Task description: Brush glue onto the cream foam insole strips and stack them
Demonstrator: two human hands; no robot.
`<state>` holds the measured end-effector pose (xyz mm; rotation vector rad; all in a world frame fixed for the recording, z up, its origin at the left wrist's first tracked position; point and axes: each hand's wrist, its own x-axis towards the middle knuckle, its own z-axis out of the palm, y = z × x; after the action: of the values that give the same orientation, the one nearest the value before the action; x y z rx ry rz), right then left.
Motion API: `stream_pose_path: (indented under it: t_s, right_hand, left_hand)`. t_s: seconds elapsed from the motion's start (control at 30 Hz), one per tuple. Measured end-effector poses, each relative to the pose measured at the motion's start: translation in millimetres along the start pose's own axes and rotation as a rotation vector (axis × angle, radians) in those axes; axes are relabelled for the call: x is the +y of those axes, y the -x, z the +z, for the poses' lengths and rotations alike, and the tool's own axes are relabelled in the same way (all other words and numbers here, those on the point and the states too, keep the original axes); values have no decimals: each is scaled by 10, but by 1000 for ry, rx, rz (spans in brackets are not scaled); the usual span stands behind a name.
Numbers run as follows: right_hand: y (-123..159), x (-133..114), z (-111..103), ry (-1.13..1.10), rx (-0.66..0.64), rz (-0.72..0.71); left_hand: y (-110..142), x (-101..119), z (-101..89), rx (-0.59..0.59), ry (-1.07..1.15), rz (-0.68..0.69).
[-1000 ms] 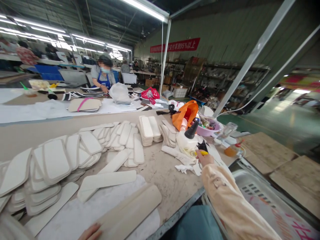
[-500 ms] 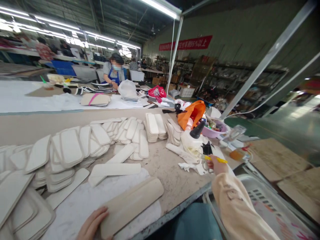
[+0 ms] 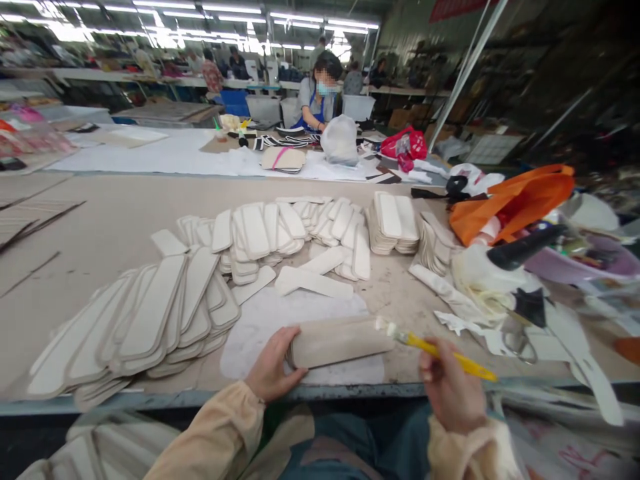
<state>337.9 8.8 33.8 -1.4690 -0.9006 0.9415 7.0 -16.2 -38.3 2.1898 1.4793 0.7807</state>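
Note:
In front of me, near the table's edge, lies a long beige board piece point(image 3: 335, 343) with a rounded end, on a white sheet. My left hand point(image 3: 277, 363) grips its left end, the thumb along the front side and the fingers behind. My right hand point(image 3: 453, 380) is closed around a glue brush point(image 3: 430, 348) with a yellow handle. The brush's white-coated bristles reach the board's right end. Two loose white-topped board strips point(image 3: 320, 283) lie crossed just beyond the sheet.
Fanned piles of board pieces point(image 3: 150, 313) spread to the left, with upright stacks point(image 3: 393, 220) behind. On the right are an orange bag point(image 3: 515, 200), a purple basin point(image 3: 585, 267), a white container and scissors point(image 3: 520, 339). A co-worker point(image 3: 315, 100) works at the far table.
My right hand has brought the brush from beside the white container to the board's right end. My view has turned left, and the left hand still holds the board.

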Motion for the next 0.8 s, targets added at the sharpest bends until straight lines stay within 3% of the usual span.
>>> stream_pose_path:
  t_s: [0.07,0.17,0.37,0.57,0.8]
  right_hand:
    - [235,64,404,-133,-195,110]
    - [463,164,824,-155,-344,156]
    - [628,233,1179,-74,-456,147]
    - [582,296,1178,78,-485,110]
    - [253,384,739,146,-219,62]
  left_hand:
    - [6,-4,1,9,25,-7]
    - [1,4,-10,12,60,-11]
    - [-13,36,-43,23,119,-19]
    - [0,6,-23,19,120,-18]
    - [13,-48,15,6,24,-3]
